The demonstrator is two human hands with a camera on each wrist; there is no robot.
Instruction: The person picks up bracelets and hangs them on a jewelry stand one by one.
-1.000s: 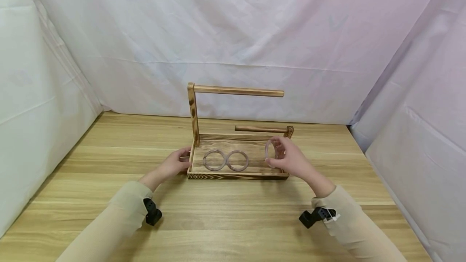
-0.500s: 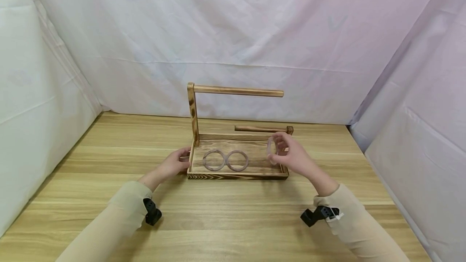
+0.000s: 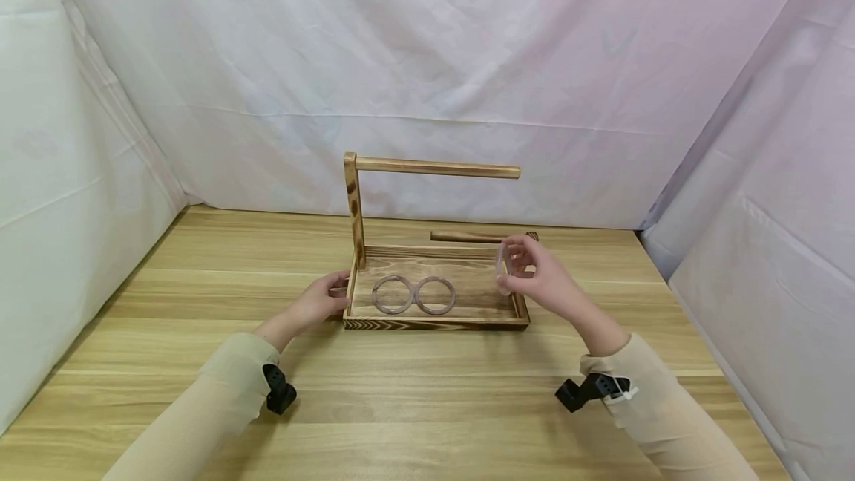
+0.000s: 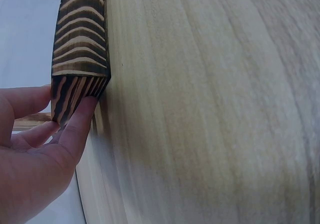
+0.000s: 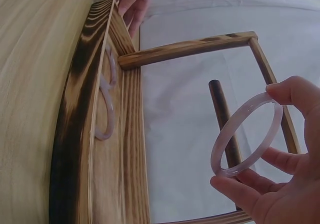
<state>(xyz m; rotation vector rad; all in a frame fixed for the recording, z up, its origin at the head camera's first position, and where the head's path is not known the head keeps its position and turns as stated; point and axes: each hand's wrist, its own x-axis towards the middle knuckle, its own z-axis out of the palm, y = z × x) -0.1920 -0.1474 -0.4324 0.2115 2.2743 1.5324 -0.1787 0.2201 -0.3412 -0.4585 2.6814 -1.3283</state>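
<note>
In the head view, my right hand [image 3: 544, 277] pinches a pale translucent bangle [image 5: 245, 134] between thumb and fingertips, above the right end of a wooden stand's tray [image 3: 437, 324]. The bangle is tilted on edge, in front of the stand's lower bar [image 5: 223, 119] as seen by the right wrist camera. Two similar bangles, a left one [image 3: 376, 301] and a right one [image 3: 453, 301], lie side by side, rims touching, on the tray floor. My left hand [image 3: 314, 303] grips the tray's left end wall, thumb and fingers bent against it in the left wrist view [image 4: 50, 154].
A tall post [image 3: 356, 214] at the tray's left carries a long upper bar [image 3: 437, 167] with its free end pointing right. The lower bar's free end points left. Wood-grain tabletop [image 3: 401, 399] surrounds the stand, and white cloth [image 3: 427, 58] hangs behind.
My right hand has lifted the bangle up and slightly right and back, towards the short post of the lower bar. My left hand and the two lying bangles have stayed put.
</note>
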